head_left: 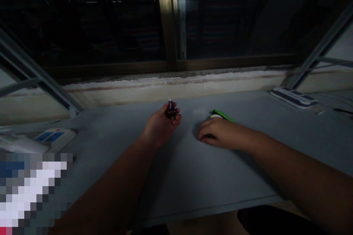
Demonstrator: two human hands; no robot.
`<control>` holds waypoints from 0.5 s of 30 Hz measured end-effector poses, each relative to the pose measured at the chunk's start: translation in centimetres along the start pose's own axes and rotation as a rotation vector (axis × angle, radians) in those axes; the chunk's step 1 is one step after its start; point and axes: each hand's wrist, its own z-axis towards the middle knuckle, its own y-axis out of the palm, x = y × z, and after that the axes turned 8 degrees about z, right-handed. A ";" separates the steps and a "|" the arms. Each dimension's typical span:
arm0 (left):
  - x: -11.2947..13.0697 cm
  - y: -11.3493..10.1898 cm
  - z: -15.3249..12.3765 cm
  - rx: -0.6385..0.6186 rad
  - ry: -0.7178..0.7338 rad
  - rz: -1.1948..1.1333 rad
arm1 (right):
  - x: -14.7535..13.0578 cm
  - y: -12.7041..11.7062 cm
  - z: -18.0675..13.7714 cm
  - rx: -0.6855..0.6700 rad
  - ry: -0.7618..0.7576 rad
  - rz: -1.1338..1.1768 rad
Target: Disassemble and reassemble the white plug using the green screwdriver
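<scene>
Got a small dark glossy thing [171, 111] in my left hand [158, 128], thin pale tip pointing toward the window [110, 29]. My right hand [217, 132] is down on the counter [176, 180], fingers curled, can't tell if anything's under it. Some green-and-black thing [221, 114] pokes out just behind it, power strip [293, 98] farther right.

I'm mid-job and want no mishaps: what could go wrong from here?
Only the left hand holds the small dark object, so it might slip and drop onto the table. The right hand partly hides the green-and-black item and could nudge it. The dim light may make fine details easy to miss.
</scene>
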 end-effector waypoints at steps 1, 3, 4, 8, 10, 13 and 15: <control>0.2 -0.1 0.0 -0.010 -0.026 -0.025 | 0.0 0.1 0.0 0.003 0.004 -0.002; 0.5 -0.1 -0.2 -0.051 -0.060 -0.046 | 0.0 0.3 -0.1 0.011 0.017 -0.007; 0.6 -0.1 -0.2 -0.077 -0.071 -0.043 | 0.0 0.4 -0.1 0.015 0.024 -0.009; 0.5 0.1 -0.6 -0.129 -0.076 -0.006 | -0.2 0.4 -0.2 0.043 0.024 -0.012; 0.2 0.1 -0.7 -0.145 -0.083 0.008 | -0.4 0.0 -0.2 0.082 0.017 -0.006; -0.3 0.1 -0.7 -0.183 -0.076 0.048 | -0.6 -0.8 -0.3 0.188 0.007 0.034; -0.6 0.0 -0.7 -0.205 -0.040 0.128 | -0.6 -1.3 -0.4 0.292 -0.006 0.087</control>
